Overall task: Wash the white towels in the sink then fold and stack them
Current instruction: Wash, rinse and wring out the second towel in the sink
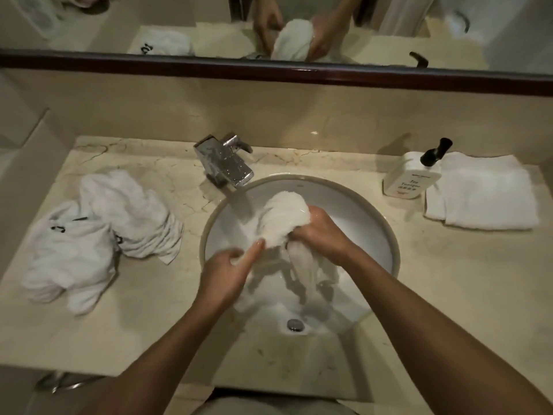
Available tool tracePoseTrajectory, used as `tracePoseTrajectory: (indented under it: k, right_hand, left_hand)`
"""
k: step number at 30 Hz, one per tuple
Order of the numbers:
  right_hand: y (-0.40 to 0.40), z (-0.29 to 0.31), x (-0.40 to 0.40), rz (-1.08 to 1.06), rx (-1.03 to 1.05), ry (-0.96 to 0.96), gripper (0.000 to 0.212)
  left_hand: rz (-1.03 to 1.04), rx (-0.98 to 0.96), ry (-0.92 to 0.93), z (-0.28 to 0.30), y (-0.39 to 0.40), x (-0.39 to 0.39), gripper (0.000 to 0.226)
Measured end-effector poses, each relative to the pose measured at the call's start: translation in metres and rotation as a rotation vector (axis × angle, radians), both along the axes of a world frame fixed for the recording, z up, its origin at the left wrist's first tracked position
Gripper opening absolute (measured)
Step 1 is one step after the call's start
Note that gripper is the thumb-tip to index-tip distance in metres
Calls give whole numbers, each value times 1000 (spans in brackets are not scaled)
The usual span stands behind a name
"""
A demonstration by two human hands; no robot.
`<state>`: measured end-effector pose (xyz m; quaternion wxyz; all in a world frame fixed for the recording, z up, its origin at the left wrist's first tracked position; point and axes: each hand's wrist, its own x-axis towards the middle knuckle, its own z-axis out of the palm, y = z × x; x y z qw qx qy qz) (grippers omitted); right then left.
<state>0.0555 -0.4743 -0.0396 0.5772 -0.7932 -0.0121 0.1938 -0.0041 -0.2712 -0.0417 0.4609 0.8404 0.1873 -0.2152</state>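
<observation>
A view from above of a bathroom counter [419, 280] with a round white sink [386, 232] set into pale marble. Two bare forearms reach in from the near edge. The right hand [321, 232] grips a wet white towel [284, 218] over the middle of the basin, fingers curled round its bunched waist, so that a rounded lump stands above the fist and a twisted tail hangs down toward the bottom of the basin. The left hand [229, 269] is just beside it on the left, thumb and fingers closing on the towel's lower left edge; how firmly it holds cannot be told. The drain [295, 324] lies at the near side of the basin. A chrome tap [226, 163] stands at the far left rim; no running water can be made out.

On the counter to the left lies a crumpled heap of white towels [95, 235] with dark markings. To the right, well apart from the sink, a folded white towel [484, 196] lies flat, with a white soap bottle [411, 178] with a black pump touching its left edge. A mirror [269, 25] on the far wall reflects the hands.

The likely risks: the hanging tail could drip or fling water onto the counter if the towel is lifted before being wrung, wetting the folded towel. A loose left-hand hold could let the towel slip back into the basin.
</observation>
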Motion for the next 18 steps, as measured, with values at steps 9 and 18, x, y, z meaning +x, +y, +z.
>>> tracePoseTrajectory:
  k: [9, 18]
  right_hand:
    - [-11, 43, 43, 104, 81, 345, 27]
    - [28, -36, -25, -460, 402, 560, 42]
  left_hand:
    - [-233, -702, -193, -22, -29, 85, 78]
    - [299, -1049, 404, -60, -34, 71, 33]
